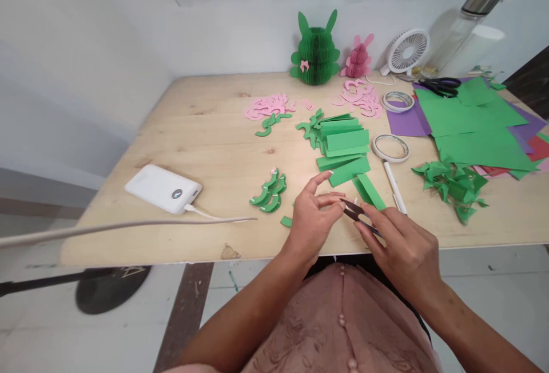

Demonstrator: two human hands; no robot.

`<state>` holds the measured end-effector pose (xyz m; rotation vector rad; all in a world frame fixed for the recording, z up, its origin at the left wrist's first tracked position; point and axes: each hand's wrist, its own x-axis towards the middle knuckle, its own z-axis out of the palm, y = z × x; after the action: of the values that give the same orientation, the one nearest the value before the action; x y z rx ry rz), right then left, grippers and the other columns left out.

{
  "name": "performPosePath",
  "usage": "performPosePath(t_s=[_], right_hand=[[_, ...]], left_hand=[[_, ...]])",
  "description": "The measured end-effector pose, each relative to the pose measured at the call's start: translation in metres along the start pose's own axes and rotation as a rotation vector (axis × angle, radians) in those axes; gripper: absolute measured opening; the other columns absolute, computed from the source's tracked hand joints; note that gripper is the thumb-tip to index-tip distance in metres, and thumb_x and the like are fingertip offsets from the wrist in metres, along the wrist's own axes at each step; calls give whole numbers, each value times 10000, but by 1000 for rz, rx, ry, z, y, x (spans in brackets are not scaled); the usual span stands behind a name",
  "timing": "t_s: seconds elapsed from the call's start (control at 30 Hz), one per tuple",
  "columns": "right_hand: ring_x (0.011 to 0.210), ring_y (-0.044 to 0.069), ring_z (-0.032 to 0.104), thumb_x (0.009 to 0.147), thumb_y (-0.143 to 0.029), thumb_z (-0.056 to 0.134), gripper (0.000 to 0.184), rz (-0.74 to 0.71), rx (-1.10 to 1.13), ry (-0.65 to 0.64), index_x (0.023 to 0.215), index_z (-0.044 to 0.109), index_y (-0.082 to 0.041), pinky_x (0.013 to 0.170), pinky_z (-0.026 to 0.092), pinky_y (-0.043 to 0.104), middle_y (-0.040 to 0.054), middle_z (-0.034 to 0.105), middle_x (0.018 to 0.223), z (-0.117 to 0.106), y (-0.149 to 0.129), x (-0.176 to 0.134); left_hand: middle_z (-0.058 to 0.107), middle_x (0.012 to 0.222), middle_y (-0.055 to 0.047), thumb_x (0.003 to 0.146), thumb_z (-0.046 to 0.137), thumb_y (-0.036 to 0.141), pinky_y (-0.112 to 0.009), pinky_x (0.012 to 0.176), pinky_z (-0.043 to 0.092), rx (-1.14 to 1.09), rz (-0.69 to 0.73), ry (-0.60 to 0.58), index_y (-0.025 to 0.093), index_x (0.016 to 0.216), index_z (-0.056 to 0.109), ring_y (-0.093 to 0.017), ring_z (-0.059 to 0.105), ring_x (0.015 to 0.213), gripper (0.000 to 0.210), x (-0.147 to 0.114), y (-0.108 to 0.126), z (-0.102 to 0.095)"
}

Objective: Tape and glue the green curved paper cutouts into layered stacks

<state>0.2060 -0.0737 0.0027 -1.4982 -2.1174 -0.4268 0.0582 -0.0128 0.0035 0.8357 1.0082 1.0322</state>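
My left hand (311, 213) is closed in a pinch, thumb against fingers, beside the tips of the blades. What it pinches is too small and hidden to name; a tiny white strip shows close by. My right hand (401, 241) grips small dark-bladed thread snips (354, 210), pointing left at the left fingertips. Just beyond the hands lie a folded green paper strip (369, 191) and a row of pleated green paper strips (345, 141). To the left sits a pile of curved green paper pieces (270, 193) with white strips on them.
A white power bank (163, 188) with a cable lies left. Pink cutouts (270, 106), tape rolls (391, 148), a white pen (394, 187) and green scraps (452, 184) surround the work. Behind stand a green paper figure (316, 52), a pink one (358, 59) and a fan (407, 51).
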Motion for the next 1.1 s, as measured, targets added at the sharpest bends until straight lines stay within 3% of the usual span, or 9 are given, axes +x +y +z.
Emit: performPosePath(t_s=[0.57,1.1], right_hand=[[595,120,586,858,-222,646,232,7,-1,18,1062,654,-112,574,393,249,24,648,709,-1,-1,-1],[657,136,628,847,-225,658,261,8,0,22,1082,635,-112,587,409,251,39,670,762,-2,2,-4]], left_hand=[[734,717,-37,716,659,114,-347,987,420,31,21,-14,112,1298,461,-202,648,1030,614,-1,-1,-1],[739,780,-46,717,678,166,-330,920,467,46,39,28,140,1308,458,-193,676,911,631,0,0,-4]])
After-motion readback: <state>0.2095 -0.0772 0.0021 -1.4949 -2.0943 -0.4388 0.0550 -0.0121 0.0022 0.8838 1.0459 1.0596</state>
